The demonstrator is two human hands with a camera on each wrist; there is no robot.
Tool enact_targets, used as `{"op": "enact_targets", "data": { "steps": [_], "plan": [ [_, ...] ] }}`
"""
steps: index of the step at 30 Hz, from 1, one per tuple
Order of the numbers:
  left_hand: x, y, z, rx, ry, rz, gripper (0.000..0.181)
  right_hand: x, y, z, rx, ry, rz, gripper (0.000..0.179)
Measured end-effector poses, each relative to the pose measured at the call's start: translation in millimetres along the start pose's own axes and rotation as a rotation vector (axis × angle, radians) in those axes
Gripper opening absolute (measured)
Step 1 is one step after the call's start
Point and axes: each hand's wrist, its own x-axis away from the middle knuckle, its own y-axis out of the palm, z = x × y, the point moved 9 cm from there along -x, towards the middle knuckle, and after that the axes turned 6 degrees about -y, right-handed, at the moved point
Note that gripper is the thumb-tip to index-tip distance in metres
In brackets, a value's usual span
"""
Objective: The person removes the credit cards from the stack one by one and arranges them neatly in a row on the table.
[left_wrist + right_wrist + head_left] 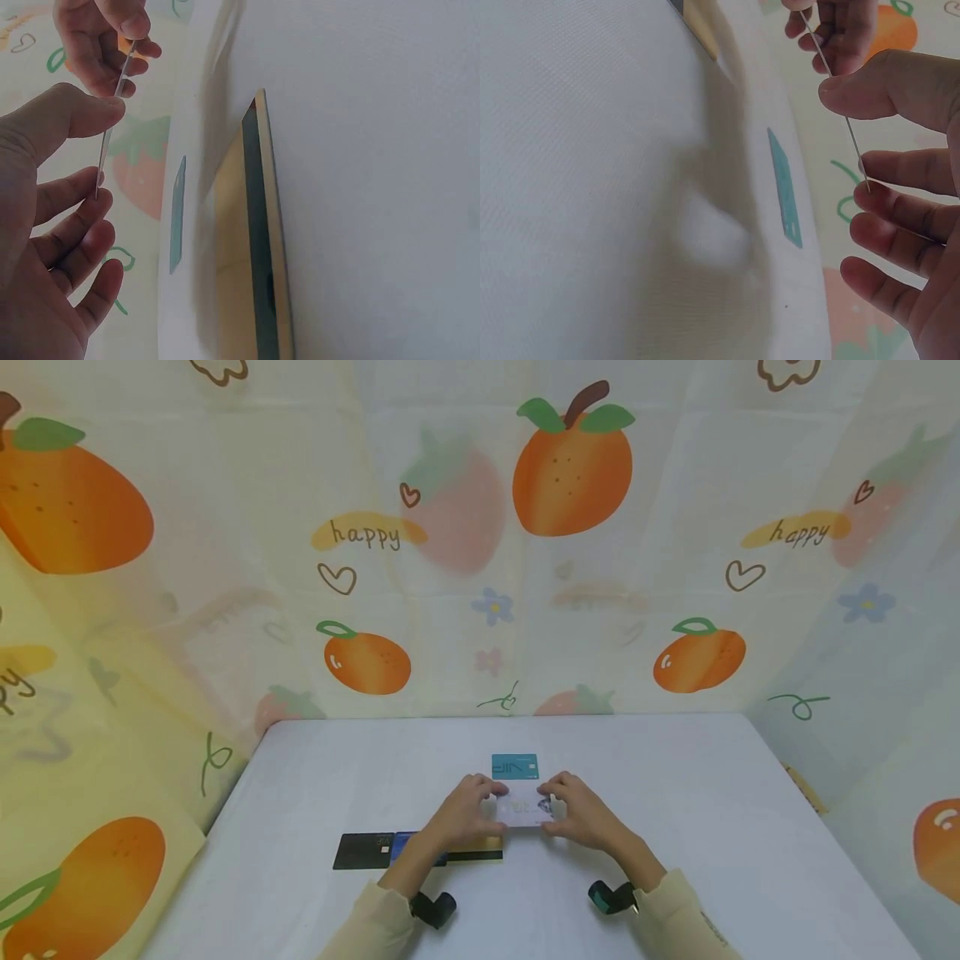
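The left hand [467, 812] and right hand [587, 814] pinch a white card [522, 811] by opposite ends, thumbs against fingers, raised above the table [675, 793] just nearer the person than the teal card [514, 767]. Nearer than the teal card and leftward lie a gold card [483, 843], a blue card [400, 842] and a black card [362, 852].

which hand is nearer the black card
Left. In the head view, the left hand is right of the black card and a little farther up; the right hand is farther right, at the right edge of the white card.
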Motion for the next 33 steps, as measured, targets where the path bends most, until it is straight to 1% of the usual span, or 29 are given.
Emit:
{"op": "enact_targets", "data": {
  "steps": [3,8,14,20,26,33],
  "plan": [
    [1.7,2.6,1.1,-0.013,-0.007,0.002,0.053,1.9,2.4,2.3,0.008,0.019,-0.014,0.049],
    [3.9,4.6,3.0,-0.039,-0.007,0.012,0.052,5.2,3.7,2.0,0.013,0.013,-0.015,0.05],
    [4.9,7.5,2.7,-0.034,0.0,0.014,0.053,7.8,5.2,3.0,0.003,0.023,-0.015,0.05],
    [6.7,12.6,2.4,-0.03,0.015,0.0,0.054,10.5,6.5,2.3,-0.007,0.013,-0.024,0.049],
    [8.2,14.8,6.1,-0.029,0.033,-0.015,0.053,12.9,8.4,4.1,0.005,-0.001,-0.034,0.047],
    [10.0,25.5,3.0,-0.044,-0.005,-0.058,0.054,17.1,14.0,5.0,0.035,-0.025,-0.061,0.046]
  ]
}}
